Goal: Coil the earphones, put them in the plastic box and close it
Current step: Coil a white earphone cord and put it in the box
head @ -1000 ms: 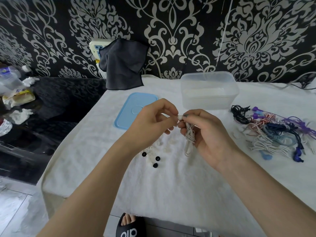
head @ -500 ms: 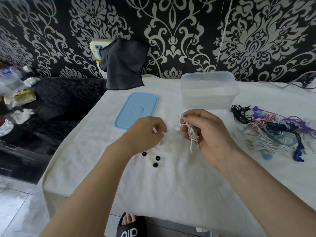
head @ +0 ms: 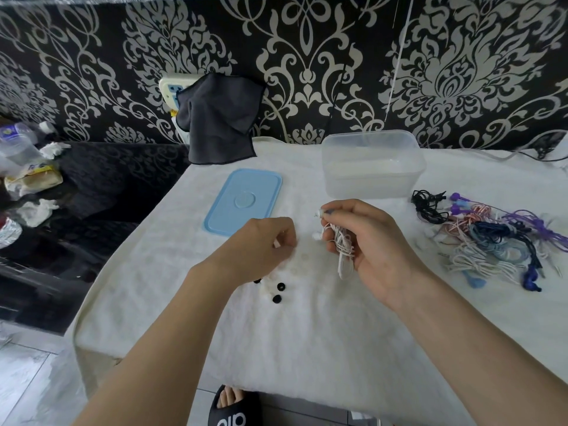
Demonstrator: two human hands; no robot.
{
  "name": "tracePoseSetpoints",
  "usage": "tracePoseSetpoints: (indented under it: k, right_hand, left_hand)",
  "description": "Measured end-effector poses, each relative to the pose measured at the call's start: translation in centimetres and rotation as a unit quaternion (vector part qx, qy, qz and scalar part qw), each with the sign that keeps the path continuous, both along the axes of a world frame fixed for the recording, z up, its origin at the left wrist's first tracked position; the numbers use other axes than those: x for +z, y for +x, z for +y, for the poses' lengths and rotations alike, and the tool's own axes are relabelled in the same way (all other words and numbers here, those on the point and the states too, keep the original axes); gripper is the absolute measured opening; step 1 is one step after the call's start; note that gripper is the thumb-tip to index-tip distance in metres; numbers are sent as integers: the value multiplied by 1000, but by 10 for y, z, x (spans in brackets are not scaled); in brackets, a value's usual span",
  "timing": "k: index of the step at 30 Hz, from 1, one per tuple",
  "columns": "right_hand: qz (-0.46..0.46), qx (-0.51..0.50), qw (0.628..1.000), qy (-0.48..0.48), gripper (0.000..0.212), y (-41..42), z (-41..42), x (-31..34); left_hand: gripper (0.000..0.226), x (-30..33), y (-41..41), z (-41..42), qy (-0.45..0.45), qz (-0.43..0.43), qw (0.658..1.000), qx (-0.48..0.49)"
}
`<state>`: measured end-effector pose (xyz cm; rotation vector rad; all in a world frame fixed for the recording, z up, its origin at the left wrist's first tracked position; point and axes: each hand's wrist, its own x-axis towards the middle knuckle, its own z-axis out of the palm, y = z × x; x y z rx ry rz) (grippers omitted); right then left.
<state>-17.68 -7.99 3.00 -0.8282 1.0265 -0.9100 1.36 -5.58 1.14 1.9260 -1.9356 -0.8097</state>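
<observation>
Earphones [head: 341, 245], white and thin-corded, were bundled in your right hand [head: 372, 247], fingers curled round the middle of the coil, with one earbud poking out above the knuckles and a loop end hanging below the palm. Your left hand [head: 264, 241] hovered just beside it over the counter [head: 307, 333], fingers curled; whether it pinched a small part could not be told. The cord looked light, limp and springy, so the coil would likely loosen if the grip relaxed; the best hold was across the wrapped middle, not by a bud or a loose end. Small black ear tips [head: 278, 292] lay below the left hand. Further out stood the open plastic box [head: 373, 167], well apart from its blue lid [head: 244, 204], and a tangled pile of other earphones [head: 491, 241] lay to the right.
</observation>
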Motion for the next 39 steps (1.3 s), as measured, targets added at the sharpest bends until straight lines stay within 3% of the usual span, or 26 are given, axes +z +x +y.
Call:
tracePoseSetpoints:
  k: [10,22,29,39]
  right_hand:
    - [112,4,986,-125,9,1,6,-1]
    - [121,-1,980,-158,4,1,7,-1]
    - [99,-6,985,-144,5,0,6,1]
    - [-16,54,998,-18,5,-6,-1,9]
  left_hand:
    - [9,19,-12,-3,-70,199,977,35]
    - [8,27,-13,0,-91,231,969,10]
    - [11,28,-13,1,-124,224,967,15]
    - [8,37,-12,4,-99,281,954,18]
